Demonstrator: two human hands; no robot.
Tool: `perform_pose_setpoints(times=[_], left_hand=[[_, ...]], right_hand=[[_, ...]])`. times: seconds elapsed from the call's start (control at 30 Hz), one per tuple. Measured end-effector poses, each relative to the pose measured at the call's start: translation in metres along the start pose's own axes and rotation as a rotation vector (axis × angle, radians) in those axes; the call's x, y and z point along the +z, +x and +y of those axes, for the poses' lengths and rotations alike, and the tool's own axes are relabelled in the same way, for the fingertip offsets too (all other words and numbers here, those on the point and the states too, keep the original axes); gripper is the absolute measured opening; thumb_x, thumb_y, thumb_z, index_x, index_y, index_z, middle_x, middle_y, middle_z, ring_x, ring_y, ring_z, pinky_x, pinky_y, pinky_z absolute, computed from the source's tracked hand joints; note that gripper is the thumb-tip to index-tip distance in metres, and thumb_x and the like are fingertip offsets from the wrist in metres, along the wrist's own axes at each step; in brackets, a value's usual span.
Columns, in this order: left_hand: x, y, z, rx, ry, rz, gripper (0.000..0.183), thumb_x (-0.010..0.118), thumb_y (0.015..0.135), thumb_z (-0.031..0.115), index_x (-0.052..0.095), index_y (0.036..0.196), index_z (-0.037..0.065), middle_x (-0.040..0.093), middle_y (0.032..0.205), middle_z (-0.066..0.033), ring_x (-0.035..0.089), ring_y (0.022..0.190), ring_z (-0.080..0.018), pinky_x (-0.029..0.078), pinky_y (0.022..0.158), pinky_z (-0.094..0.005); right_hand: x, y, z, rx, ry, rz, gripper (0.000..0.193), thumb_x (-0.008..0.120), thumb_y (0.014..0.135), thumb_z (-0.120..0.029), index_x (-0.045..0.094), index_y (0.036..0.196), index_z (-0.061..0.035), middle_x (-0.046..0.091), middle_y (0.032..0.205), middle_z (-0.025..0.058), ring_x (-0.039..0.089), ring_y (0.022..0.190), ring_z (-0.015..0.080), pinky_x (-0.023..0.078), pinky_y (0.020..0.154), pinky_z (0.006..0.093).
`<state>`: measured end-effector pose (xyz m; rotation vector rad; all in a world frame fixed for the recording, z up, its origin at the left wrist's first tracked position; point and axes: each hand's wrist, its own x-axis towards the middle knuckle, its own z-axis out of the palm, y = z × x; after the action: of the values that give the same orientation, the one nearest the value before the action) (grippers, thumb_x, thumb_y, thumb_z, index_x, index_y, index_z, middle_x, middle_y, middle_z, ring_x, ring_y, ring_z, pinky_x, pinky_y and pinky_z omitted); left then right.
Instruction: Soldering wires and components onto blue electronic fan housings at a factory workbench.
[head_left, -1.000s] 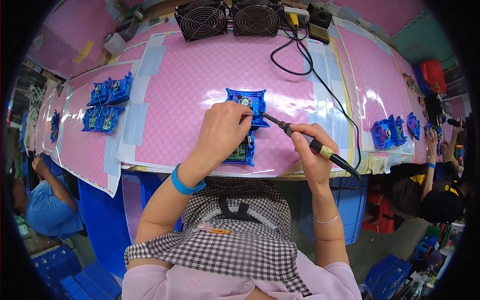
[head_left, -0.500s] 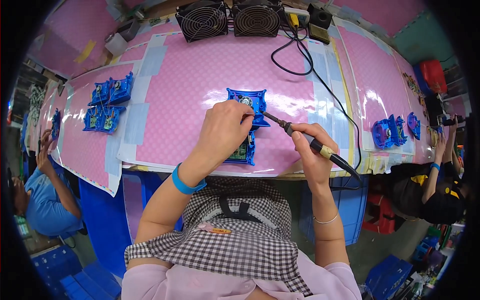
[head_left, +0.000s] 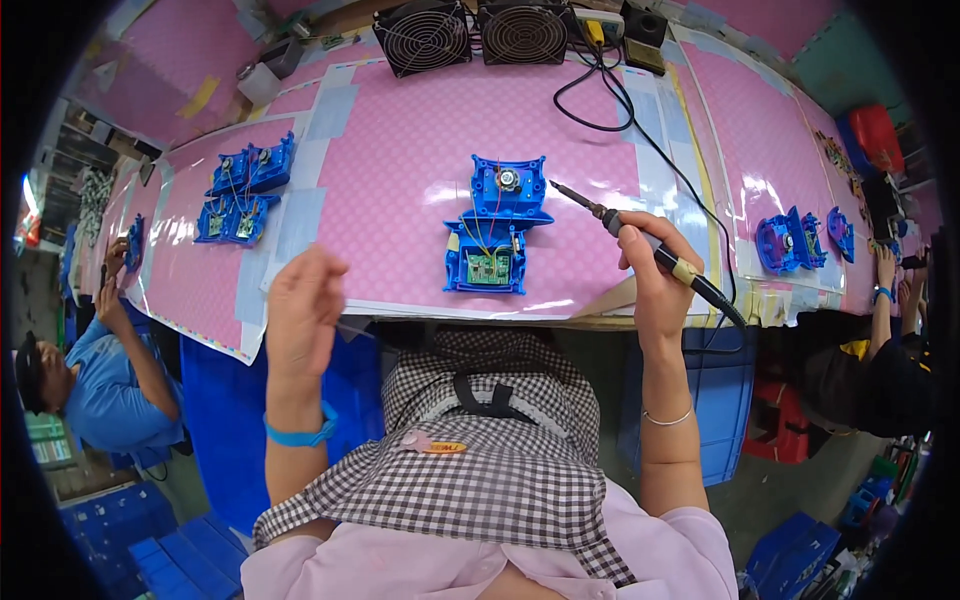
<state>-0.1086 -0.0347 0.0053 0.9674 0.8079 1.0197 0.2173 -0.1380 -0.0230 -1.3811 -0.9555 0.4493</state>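
In my right hand [head_left: 655, 265] is a soldering iron [head_left: 640, 245], gripped like a pen. Its tip points up and left, just right of an open blue plastic housing [head_left: 510, 215] and apart from it. The upper half of this housing holds a round speaker [head_left: 508, 180]. In the lower half sits a green circuit board [head_left: 488, 267], and thin red and yellow wires run between the halves. My left hand [head_left: 305, 305] is raised at the table's front edge, left of the housing, its fingers curled together. Whether something small is between them is hidden.
Several similar blue housings [head_left: 240, 190] lie to the left, and more blue housings [head_left: 790, 240] to the right. Two black fans [head_left: 425, 40] stand at the back. The iron's black cable [head_left: 690, 195] crosses the pink-covered table [head_left: 400, 150]. Co-workers sit on both sides.
My left hand has drawn back from the housing, left and toward me, uncovering the speaker and board. The iron's tip has moved off the housing, slightly right.
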Motion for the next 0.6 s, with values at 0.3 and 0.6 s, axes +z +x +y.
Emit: perform_pose_setpoints(times=[0.3, 0.6], left_hand=[[0.048, 0.008, -0.023, 0.02, 0.27, -0.031, 0.019, 0.062, 0.095, 0.018, 0.069, 0.088, 0.001, 0.05, 0.065, 0.0068, 0.034, 0.056, -0.0006, 0.025, 0.051, -0.0184], [0.08, 0.031, -0.048, 0.36, 0.81, 0.065, 0.011, 0.07, 0.085, 0.01, 0.07, 0.086, -0.001, 0.053, 0.062, 0.0, 0.05, 0.057, -0.0079, 0.037, 0.052, -0.0246]], right_hand=[[-0.015, -0.011, -0.001, -0.009, 0.029, 0.067, 0.017, 0.064, 0.087, -0.006, 0.068, 0.099, 0.005, 0.062, 0.073, 0.004, 0.053, 0.062, 0.008, 0.039, 0.057, 0.0209], [-0.012, -0.015, 0.003, -0.018, 0.043, 0.03, 0.016, 0.064, 0.087, -0.003, 0.067, 0.099, 0.0058, 0.062, 0.08, 0.0057, 0.053, 0.063, 0.0086, 0.04, 0.058, 0.0215]])
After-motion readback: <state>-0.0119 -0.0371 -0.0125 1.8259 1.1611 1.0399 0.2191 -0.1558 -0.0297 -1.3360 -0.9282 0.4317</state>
